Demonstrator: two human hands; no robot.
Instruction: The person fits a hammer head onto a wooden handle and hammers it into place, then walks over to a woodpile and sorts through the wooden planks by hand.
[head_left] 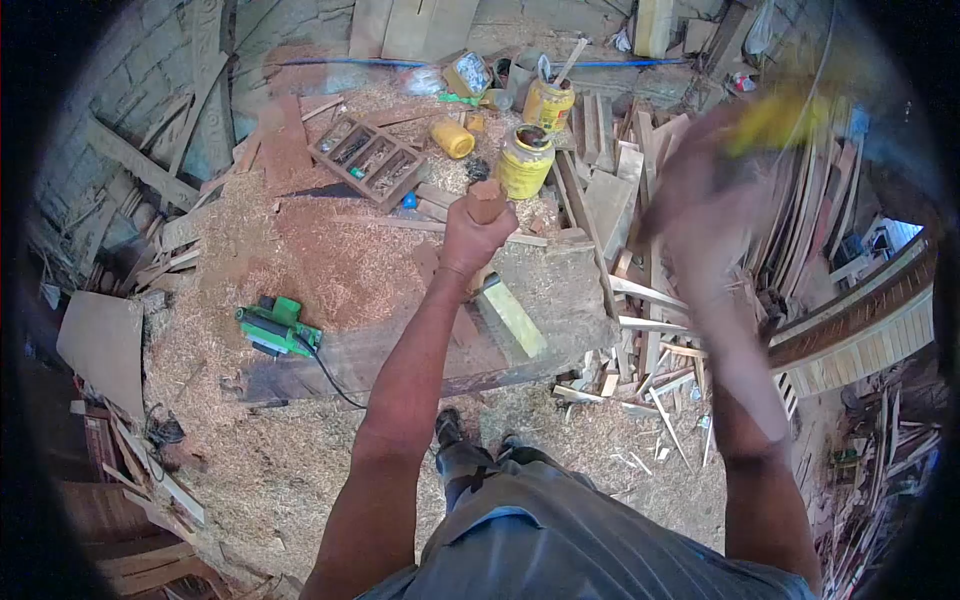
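Observation:
My left hand (478, 238) is closed round a wooden block (487, 198), whose reddish end shows above the fist over the workbench (560, 285). Just below that hand, a pale wooden strip (513, 317) lies on the bench. Raised at the right, my right hand (705, 195) is smeared by motion, so its fingers cannot be made out. Close to it is a blurred yellow and dark shape (775, 122); whether the hand holds it is unclear. A green power planer (278, 325) with a black cord rests on the bench's left part, among shavings.
A divided wooden tray (368, 160) with small hardware stands at the back of the bench. Near it are a yellow jar (525, 162), another yellow container (548, 105) and a tipped yellow pot (453, 139). Offcuts (640, 385) pile at right; a curved slatted piece (860, 340) stands beyond.

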